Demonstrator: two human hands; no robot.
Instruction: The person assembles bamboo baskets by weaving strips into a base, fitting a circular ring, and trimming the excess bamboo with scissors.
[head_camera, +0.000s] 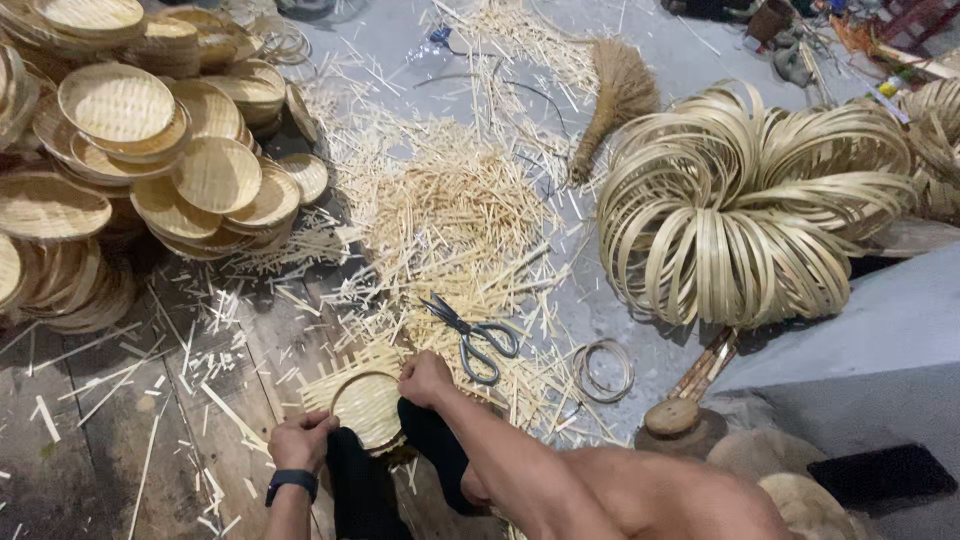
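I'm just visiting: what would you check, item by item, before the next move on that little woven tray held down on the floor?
1. Left hand on the rim of the woven tray: ok, it touches the near-left edge.
2. Right hand on the rim: ok, at the upper right edge.
3. Feet in dark socks pinning the tray: ok.
4. Scissors near: ok, lying right of the right hand, untouched.
5. Spare hoops at hand: ok, on the floor past the scissors.
6. Firmness of either hand's grip: cannot tell.
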